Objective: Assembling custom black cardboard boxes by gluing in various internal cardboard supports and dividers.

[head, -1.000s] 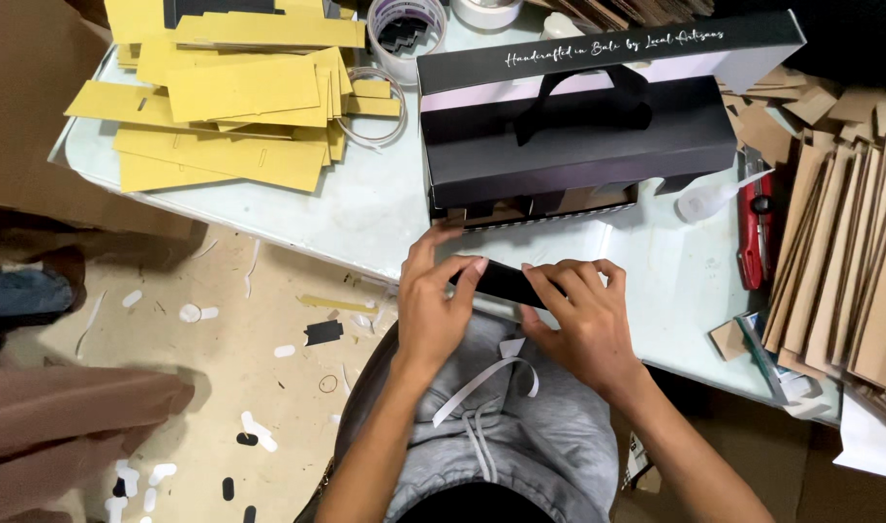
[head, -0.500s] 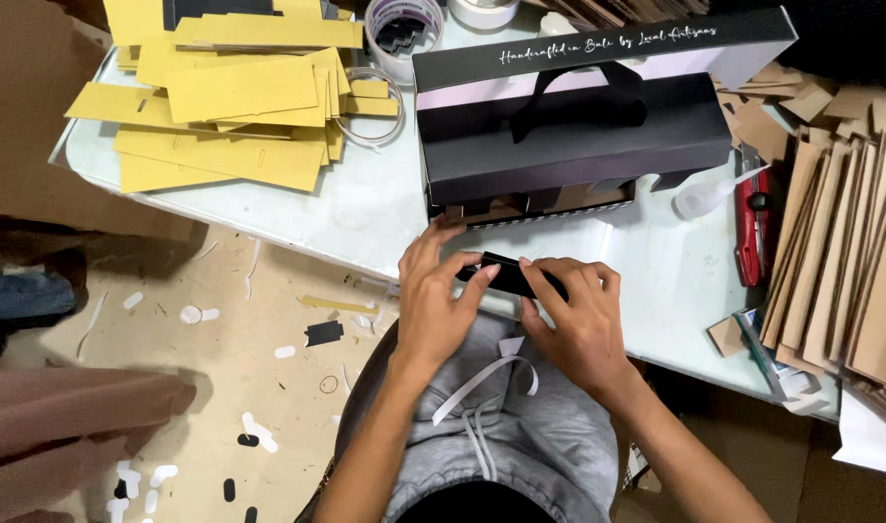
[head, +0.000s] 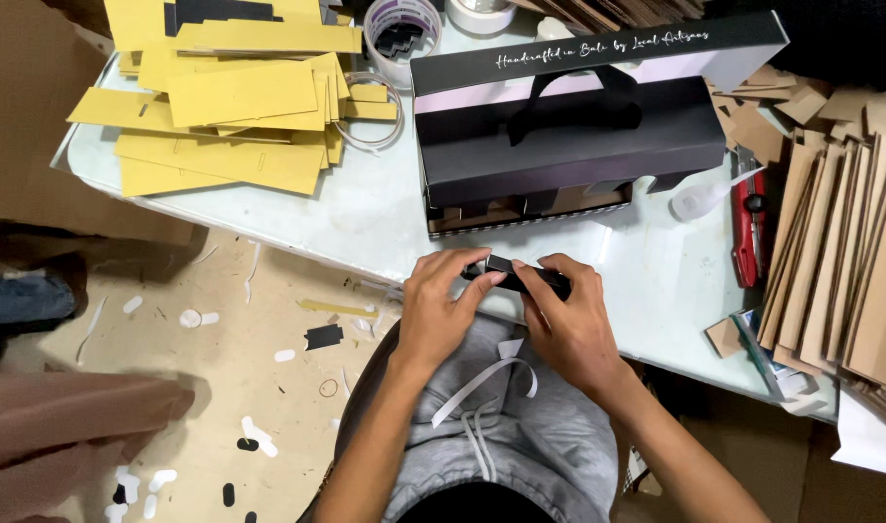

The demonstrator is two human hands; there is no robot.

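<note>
Black card piece (head: 523, 276), small and folded, sits at the near edge of the table (head: 385, 218), pinched from both ends. Left hand (head: 443, 305) closes thumb and fingers on its left end; right hand (head: 569, 315) clamps the right end, fingers curled over the top. Whether glue is on it, I cannot tell. White strips, possibly peeled tape backing (head: 481, 373), lie on the person's lap in grey trousers.

Just beyond, the black carrier box (head: 569, 140) with handle stands open at its lower front, brown inner dividers showing: mostly assembled by the look of it, with this small piece apparently not yet fitted. Right of it: a glue bottle (head: 699, 199) and a red cutter (head: 748, 232). Further left, a heap of yellow card blanks (head: 234, 107), uncut stock; far right, stacked brown card panels (head: 850, 252). Tape rolls (head: 401, 29) at the far edge.
</note>
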